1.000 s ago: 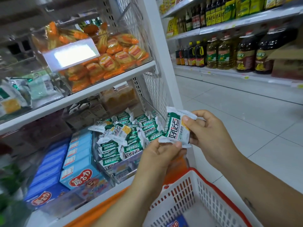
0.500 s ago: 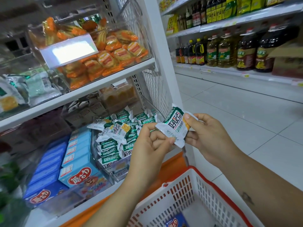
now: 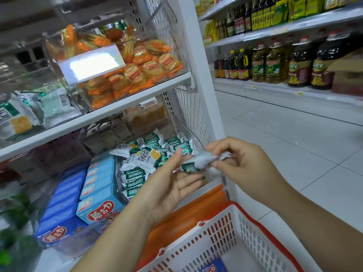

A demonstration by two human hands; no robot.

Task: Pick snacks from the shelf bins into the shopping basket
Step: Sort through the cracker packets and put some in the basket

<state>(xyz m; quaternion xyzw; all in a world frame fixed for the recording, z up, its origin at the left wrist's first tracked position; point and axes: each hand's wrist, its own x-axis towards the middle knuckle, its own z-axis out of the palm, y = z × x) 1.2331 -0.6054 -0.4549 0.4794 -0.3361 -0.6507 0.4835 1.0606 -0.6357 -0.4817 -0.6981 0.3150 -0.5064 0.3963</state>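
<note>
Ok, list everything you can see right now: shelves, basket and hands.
green-and-white packets: many, in lower bin
held packet: one, green-and-white, blurred, between the hands
orange packets: many, in upper bin
blue boxes: several, lower shelf, left of lower bin
shopping basket: one, white, red rim, bottom of view
blue pack: one, inside the basket
oil bottles: many, yellow to dark, shelves across the aisle
left hand: fingers straight, by held packet
right hand: pinches held packet
</note>
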